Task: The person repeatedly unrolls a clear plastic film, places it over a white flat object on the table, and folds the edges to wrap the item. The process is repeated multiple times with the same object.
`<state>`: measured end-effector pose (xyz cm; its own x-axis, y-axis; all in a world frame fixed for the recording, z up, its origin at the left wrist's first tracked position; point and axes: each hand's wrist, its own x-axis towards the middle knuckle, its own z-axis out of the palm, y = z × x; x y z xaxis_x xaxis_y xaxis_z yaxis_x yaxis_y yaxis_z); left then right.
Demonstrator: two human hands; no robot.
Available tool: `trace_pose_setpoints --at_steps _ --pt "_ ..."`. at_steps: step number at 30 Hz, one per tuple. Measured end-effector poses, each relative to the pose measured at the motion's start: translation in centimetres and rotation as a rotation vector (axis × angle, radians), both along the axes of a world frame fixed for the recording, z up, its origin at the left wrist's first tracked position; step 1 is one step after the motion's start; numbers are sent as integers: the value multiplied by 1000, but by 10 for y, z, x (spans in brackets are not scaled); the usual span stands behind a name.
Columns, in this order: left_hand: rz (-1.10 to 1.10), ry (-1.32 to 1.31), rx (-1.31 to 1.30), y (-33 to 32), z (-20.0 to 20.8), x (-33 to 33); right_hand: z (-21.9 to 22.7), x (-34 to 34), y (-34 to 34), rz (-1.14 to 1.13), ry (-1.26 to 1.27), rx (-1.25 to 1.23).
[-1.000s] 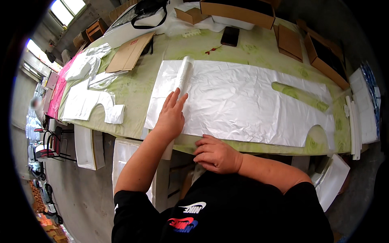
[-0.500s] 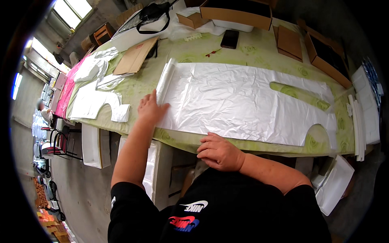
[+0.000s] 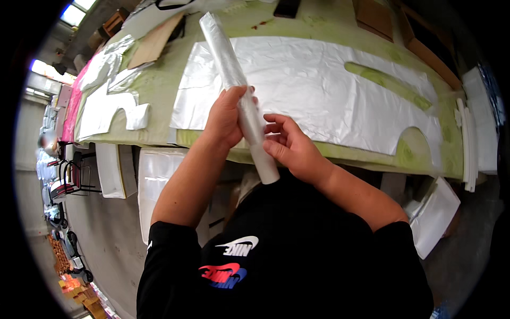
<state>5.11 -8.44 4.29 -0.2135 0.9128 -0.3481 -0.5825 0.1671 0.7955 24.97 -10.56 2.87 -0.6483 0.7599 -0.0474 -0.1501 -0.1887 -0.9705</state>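
My left hand [image 3: 229, 117] is closed round a translucent white roll of plastic film [image 3: 223, 50], held slanting in front of me. The roll's far end points up and left, its near end toward my body. My right hand [image 3: 297, 151] is at the roll's right side, fingers loosely curled and apart, the thumb at its lower part. Beneath and beyond lies a large flat white plastic bag [image 3: 319, 90], wrinkled, with a long slot and a rounded cutout toward its right end.
A green patterned cloth covers the table [image 3: 313, 24]. Smaller white plastic pieces [image 3: 106, 114] and cardboard [image 3: 156, 42] lie at the left. Cardboard boxes [image 3: 433, 48] stand at the far right, beside white tubes [image 3: 466, 143]. White boxes [image 3: 114, 170] are below the table's near edge.
The roll has come up off the left end of the flat bag in my left hand and moved toward me. My right hand has risen from the table edge to the roll. The view has tilted down.
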Motion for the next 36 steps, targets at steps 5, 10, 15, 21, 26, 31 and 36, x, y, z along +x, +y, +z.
trace_pose_setpoints --at_steps 5,10,15,21,26,31,36 --pt "37 -211 -34 -1 -4 51 -7 19 -3 -36 -135 -107" --pt "65 83 -6 -4 -24 75 -13 27 -9 -127 -207 -42" --pt "35 331 7 -19 -26 92 -11 34 -9 -130 -328 32" --pt "14 379 157 -14 -32 94 -34 35 -10 -283 -133 95" --pt "2 338 223 1 -40 100 -27 51 -6 -327 -242 162" --pt "2 149 284 61 -47 77 -35 79 -11 -355 -238 48" --pt "-42 418 -19 115 -10 56 -30 106 -21 -434 -351 151"
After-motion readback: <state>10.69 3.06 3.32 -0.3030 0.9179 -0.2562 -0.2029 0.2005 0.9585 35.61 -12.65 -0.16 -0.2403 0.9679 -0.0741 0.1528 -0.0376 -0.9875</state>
